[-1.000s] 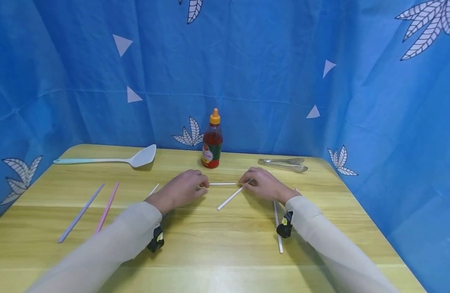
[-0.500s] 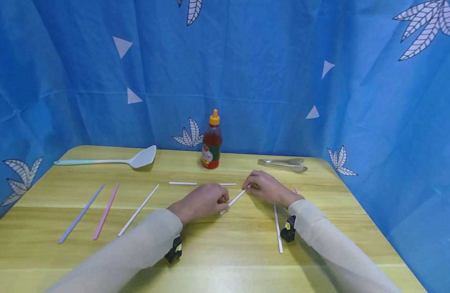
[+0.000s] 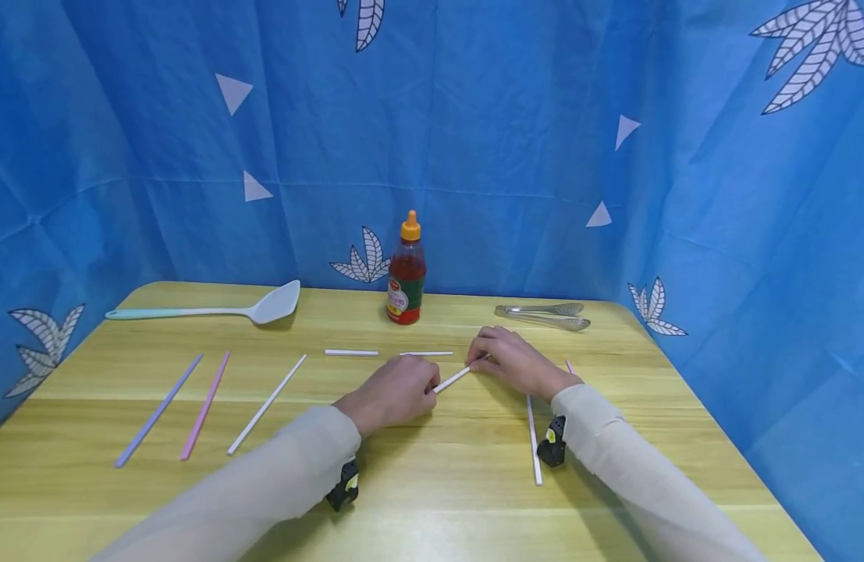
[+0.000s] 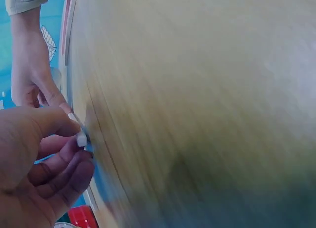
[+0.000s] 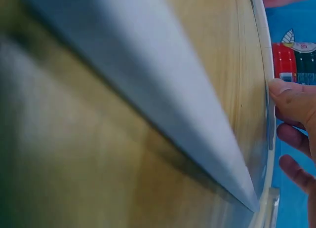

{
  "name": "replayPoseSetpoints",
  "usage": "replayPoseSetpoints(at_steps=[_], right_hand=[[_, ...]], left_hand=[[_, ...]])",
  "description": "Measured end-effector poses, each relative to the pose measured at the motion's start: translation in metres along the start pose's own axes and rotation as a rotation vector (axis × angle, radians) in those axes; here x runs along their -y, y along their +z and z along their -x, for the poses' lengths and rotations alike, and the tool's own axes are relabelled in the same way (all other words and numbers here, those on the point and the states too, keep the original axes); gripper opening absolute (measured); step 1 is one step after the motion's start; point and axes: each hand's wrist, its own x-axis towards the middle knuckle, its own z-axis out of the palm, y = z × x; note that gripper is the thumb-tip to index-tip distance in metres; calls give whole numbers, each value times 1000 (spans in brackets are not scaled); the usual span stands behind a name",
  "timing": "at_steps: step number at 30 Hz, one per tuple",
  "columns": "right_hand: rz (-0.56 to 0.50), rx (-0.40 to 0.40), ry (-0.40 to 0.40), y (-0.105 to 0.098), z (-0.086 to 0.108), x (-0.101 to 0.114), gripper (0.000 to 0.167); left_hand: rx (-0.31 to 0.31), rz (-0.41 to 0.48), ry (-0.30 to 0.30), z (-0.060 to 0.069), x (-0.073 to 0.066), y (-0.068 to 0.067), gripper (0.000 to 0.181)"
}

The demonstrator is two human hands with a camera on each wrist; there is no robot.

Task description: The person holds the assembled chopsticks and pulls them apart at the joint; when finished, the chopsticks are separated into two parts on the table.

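Observation:
My left hand (image 3: 396, 394) pinches the near end of a short, slim white stick (image 3: 451, 380), which slants over the table. At its far end my right hand (image 3: 505, 359) holds the same stick between thumb and fingers. In the left wrist view a pale squared stick end (image 4: 82, 139) shows at my thumb and fingertips. The right wrist view has my right fingers (image 5: 294, 99) on a white stick. Just behind the hands lie two short white sticks in a row, one on the left (image 3: 351, 353) and one on the right (image 3: 428, 353), with a gap between.
Long sticks lie to the left: purple (image 3: 158, 412), pink (image 3: 205, 406), white (image 3: 266, 406). Another white stick (image 3: 534, 441) is beneath the right wrist, beside a partly hidden pink one (image 3: 570, 366). Behind stand a sauce bottle (image 3: 407, 277), a white spatula (image 3: 273, 303) and metal tongs (image 3: 544, 314).
My left hand has left the right-hand short stick of the row, moved right and nearer, and taken the slanted stick's near end. My right hand stays on that stick, shifting slightly.

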Motion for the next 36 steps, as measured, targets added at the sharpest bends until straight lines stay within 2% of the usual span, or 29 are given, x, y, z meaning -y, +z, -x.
replayPoseSetpoints(at_steps=[7, 11, 16, 20, 31, 36], right_hand=[[27, -46, -35, 0, 1, 6, 5], [-11, -55, -52, -4, 0, 16, 4], [-14, -44, -83, -7, 2, 33, 13], [13, -65, -111, -5, 4, 45, 12], [-11, -140, -48, 1, -1, 83, 9], [-26, -185, -44, 7, -3, 92, 11]], left_hand=[[-49, 33, 3, 7, 9, -11, 12], [-51, 49, 7, 14, 20, -18, 15], [-47, 91, 7, 26, 32, -25, 15], [-81, 85, 52, 33, 39, -28, 14], [-176, 76, 107, 46, 49, -30, 12], [-204, 84, 129, 51, 51, -31, 9]])
